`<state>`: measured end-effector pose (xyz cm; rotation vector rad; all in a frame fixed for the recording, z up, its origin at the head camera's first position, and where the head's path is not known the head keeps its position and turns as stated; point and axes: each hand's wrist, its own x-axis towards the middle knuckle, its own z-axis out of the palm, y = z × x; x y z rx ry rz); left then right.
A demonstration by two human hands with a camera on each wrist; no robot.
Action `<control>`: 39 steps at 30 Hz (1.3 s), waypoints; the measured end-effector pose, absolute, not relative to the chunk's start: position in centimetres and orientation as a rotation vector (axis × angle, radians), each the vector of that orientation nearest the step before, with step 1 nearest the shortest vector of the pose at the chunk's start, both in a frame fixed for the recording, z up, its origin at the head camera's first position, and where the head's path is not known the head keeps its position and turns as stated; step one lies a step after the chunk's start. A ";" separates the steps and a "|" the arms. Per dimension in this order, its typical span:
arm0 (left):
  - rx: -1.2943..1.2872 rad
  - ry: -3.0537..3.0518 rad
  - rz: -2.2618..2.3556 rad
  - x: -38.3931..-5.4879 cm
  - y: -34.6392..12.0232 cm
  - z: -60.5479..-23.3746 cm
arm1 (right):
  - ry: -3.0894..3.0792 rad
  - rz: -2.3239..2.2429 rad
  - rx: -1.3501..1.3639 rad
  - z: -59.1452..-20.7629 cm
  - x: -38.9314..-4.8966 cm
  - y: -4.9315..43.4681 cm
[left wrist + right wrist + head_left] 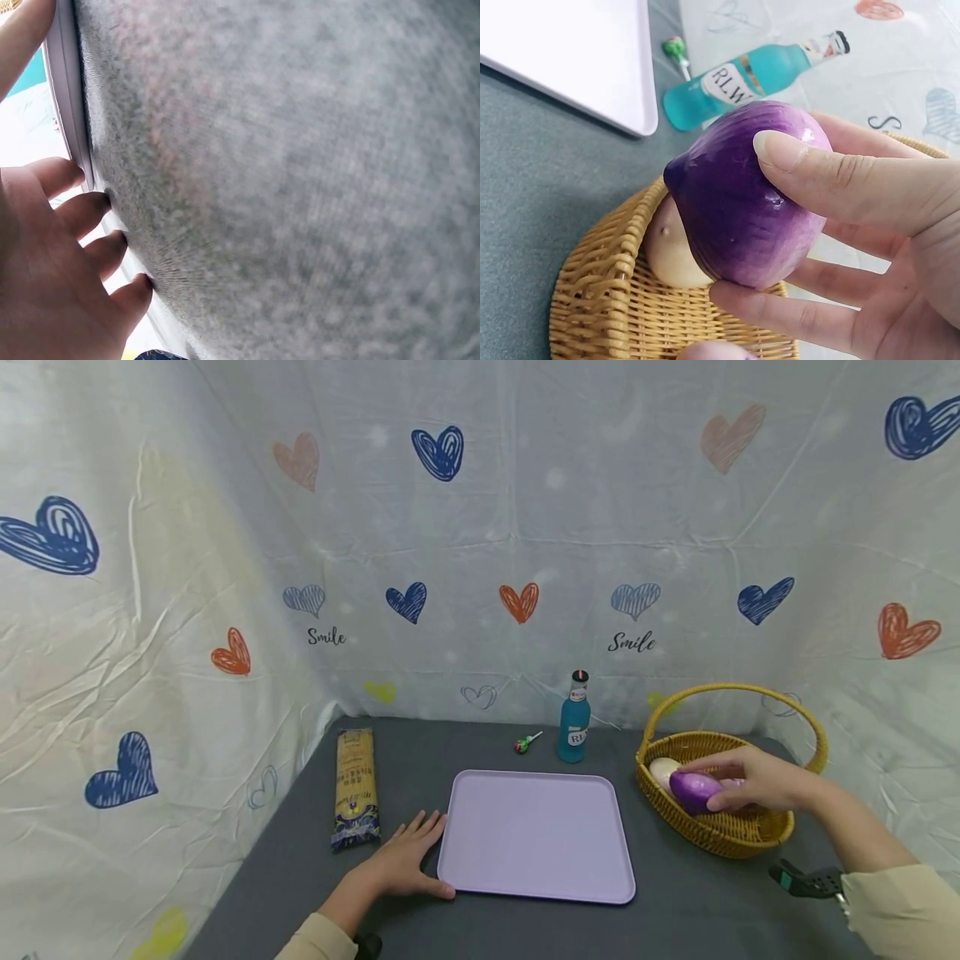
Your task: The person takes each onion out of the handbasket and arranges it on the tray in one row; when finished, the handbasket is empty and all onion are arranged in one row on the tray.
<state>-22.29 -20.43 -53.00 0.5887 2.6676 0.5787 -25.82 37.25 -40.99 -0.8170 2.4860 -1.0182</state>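
Your right hand [761, 777] grips a purple onion [693, 792] over the basket [705, 833]

You hold the onion at the mouth of the wicker basket, on the right side of the dark grey table [712, 918]. Your right thumb presses on one side of it and your fingers curl round the other, parted only as far as its round body requires. Its dark pointed tip faces away from your palm, and the skin pales to lilac near your hand. Behind it, inside the basket, sits a pale rounded item [676, 251] with a small bump; whether the onion touches it, you cannot tell. A second pale piece [716, 351], tinged with purple, shows lower in the basket, mostly cut off by the right wrist view.

Your left hand [405, 858] lies at the left edge of the lilac tray [536, 835], fingers extended and spread, thumb out at the near left corner; it has hold of nothing.

The tray lies flat in front of you, left of the basket. Beyond its far edge, a blue bottle [574, 731] with a dark cap stands upright, and a lollipop [522, 745] in a green and red wrapper lies just to its left. A long yellow packet [356, 785] with a dark blue end lies left of the tray, near your left fingers.
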 end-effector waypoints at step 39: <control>0.590 2.663 0.588 -22.1 -20.3 -52.8 | 2.533 -0.915 -0.736 -40.3 -26.5 34.0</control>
